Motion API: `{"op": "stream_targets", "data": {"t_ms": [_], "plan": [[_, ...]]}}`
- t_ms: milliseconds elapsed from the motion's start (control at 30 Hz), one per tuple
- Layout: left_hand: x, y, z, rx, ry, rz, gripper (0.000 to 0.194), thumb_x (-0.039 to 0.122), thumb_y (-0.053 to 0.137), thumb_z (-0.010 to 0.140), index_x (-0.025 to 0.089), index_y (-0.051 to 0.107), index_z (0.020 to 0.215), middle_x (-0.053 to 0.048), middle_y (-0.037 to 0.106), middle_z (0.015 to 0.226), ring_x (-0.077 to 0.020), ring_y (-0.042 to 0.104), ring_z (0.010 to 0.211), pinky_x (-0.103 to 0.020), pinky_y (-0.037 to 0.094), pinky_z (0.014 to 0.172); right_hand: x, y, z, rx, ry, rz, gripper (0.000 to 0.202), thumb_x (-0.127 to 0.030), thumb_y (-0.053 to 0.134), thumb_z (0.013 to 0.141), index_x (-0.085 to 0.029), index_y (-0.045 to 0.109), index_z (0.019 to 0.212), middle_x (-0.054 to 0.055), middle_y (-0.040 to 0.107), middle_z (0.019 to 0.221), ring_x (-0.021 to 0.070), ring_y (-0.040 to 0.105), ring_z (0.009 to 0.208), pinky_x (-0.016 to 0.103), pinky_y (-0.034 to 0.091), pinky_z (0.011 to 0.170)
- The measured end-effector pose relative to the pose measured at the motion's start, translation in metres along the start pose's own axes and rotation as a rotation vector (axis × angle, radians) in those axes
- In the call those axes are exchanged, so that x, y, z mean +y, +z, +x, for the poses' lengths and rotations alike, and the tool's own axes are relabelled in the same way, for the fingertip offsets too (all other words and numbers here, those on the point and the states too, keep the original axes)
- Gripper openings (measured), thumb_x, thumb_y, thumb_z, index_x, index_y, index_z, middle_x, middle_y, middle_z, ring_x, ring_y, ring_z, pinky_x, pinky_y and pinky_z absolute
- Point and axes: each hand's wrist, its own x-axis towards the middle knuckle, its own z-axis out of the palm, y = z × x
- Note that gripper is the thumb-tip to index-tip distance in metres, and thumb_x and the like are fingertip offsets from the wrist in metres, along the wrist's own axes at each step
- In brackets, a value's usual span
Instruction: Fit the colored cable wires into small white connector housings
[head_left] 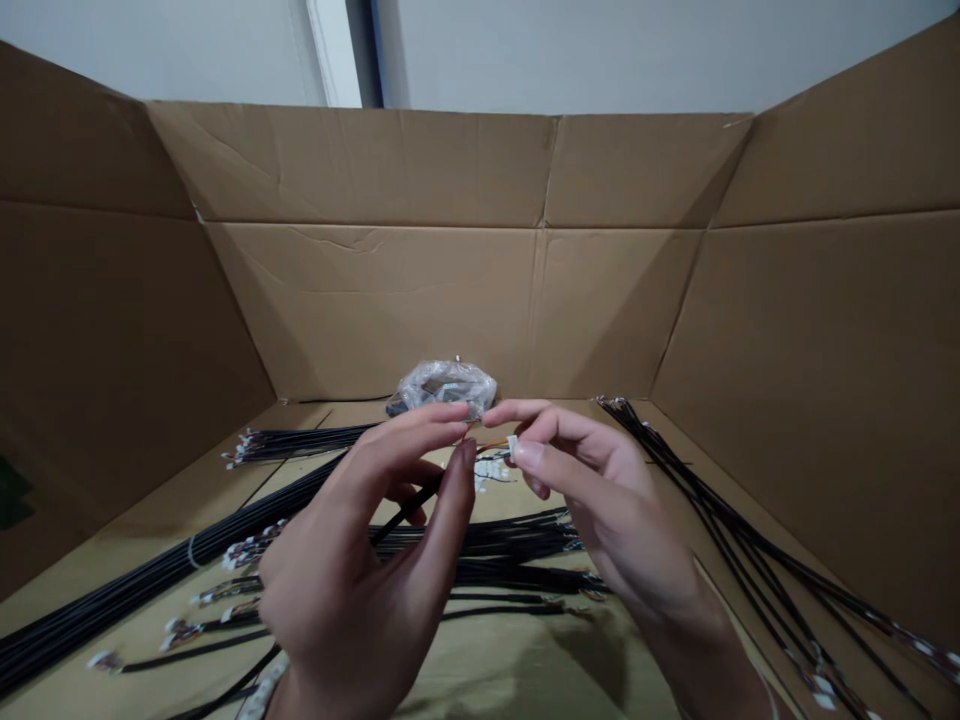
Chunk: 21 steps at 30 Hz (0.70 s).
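Note:
My left hand (pixel 375 540) is closed around a black cable (pixel 405 512), near the end where its thin coloured wires (pixel 480 447) fan out. A small white connector (pixel 512 446) sits between the thumb and fingers of my right hand (pixel 592 480), with some of the wires running to it. One orange-red wire (pixel 470 430) rises by the left fingertips, and the right index finger reaches close to its tip. Whether that wire is touched by the right hand I cannot tell. Several loose white connectors (pixel 491 470) lie on the cardboard behind the hands.
Cardboard walls (pixel 375 300) stand at the back and both sides. A clear plastic bag (pixel 448 383) rests at the back. Bundled black cables (pixel 150 575) lie at left, more cables (pixel 510 575) lie under my hands, and others (pixel 720 510) run along the right.

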Motion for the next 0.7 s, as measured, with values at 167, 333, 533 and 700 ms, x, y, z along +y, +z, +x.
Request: {"op": "stream_targets", "data": {"t_ms": [167,333,533,700], "plan": [[-0.004,-0.006,0.002,-0.065,0.078,0.103,0.017,0.018,0.063,0.097,0.034,0.064,0.103,0.005,0.076,0.110,-0.0188,0.073,0.107,-0.038,0.057,0.092,-0.002,0.002,0.000,-0.012,0.004,0.019,0.021,-0.024,0.076,0.088,-0.024,0.069,0.068,0.001,0.078,0.113,0.0204,0.067,0.110,0.034,0.046,0.100],[-0.018,-0.018,0.007,-0.205,0.206,0.214,0.015,0.024,0.062,0.096,0.033,0.065,0.107,0.001,0.075,0.122,-0.0231,0.076,0.104,-0.034,0.062,0.074,-0.005,0.002,0.000,-0.008,0.050,0.048,0.023,-0.023,0.076,0.086,-0.023,0.068,0.065,0.002,0.079,0.113,0.0221,0.068,0.110,0.037,0.046,0.102],[-0.014,-0.026,0.009,-0.316,0.421,0.298,0.027,0.018,0.060,0.095,0.031,0.060,0.118,-0.001,0.071,0.133,-0.0200,0.076,0.106,-0.029,0.061,0.086,-0.005,0.004,0.000,-0.013,0.090,0.111,0.019,-0.019,0.076,0.087,-0.023,0.072,0.068,0.000,0.079,0.110,0.0209,0.067,0.112,0.035,0.045,0.103],[-0.004,-0.021,0.004,-0.260,0.392,0.344,0.019,0.016,0.059,0.096,0.029,0.061,0.111,-0.002,0.071,0.133,-0.0163,0.077,0.100,-0.026,0.059,0.081,-0.006,0.003,0.002,-0.013,0.092,0.120,0.019,-0.019,0.075,0.086,-0.023,0.073,0.068,0.001,0.080,0.110,0.0198,0.067,0.105,0.033,0.047,0.089]]}}
